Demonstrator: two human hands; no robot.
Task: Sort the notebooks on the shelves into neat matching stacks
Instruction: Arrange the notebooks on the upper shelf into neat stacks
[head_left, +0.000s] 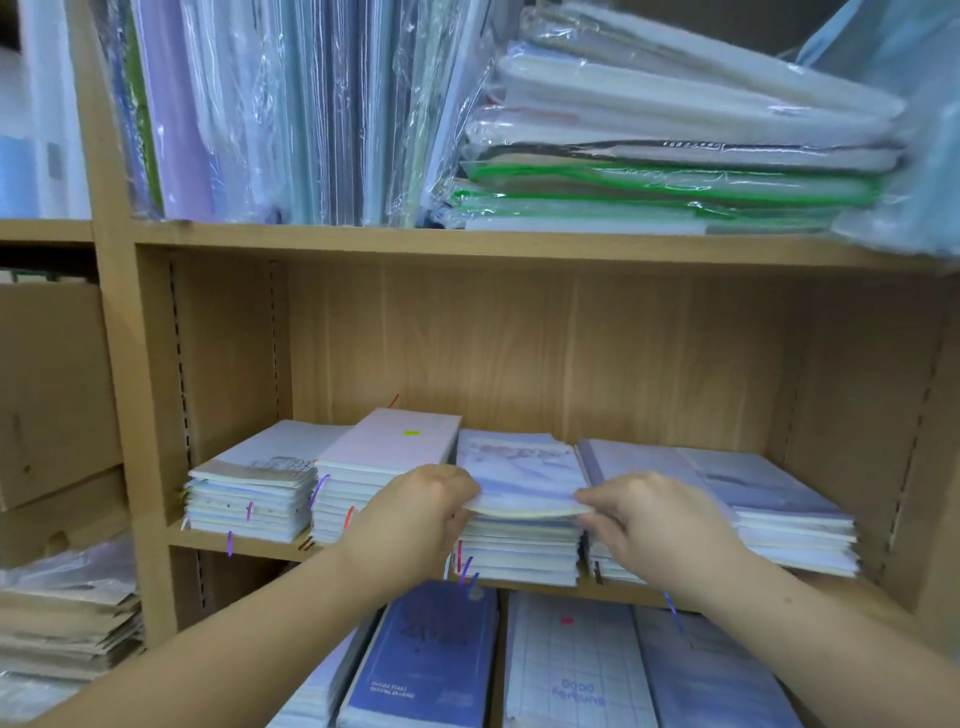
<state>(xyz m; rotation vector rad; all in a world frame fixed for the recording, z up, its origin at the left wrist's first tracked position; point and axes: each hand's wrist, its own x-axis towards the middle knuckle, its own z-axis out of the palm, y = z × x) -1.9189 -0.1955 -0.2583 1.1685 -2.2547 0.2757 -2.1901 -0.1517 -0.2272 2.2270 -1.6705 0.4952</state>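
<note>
1. The left hand (415, 512) has its fingers curled round the front left corner of a pale blue soft-cover notebook (519, 467), gripping it at the edge.
2. The right hand (657, 525) pinches the front right corner of the same notebook, fingertips on the edge. So the notebook sits right between the two hands, held at both near corners.
3. That notebook is the top one on a stack of similar bluish notebooks (519, 551), third from the left on the middle wooden shelf (244, 545). Its front edge is bowed a bit off the stack.
4. Just left of the left hand is a taller pink-covered stack (395, 441) with a small yellow-green sticker on top. Beyond that is a lower white-covered stack (260, 483).
5. Just right of the right hand is a wide lavender-blue stack (779, 509), somewhat fanned out.
6. On the shelf below, under the arms, are a dark blue notebook (431, 660) and a pale grid-patterned notebook (576, 670).
7. The shelf above holds plastic-wrapped folders (675, 156), some upright and some piled flat.
8. Brown cardboard boxes (52, 389) are in the next bay, far left.
</note>
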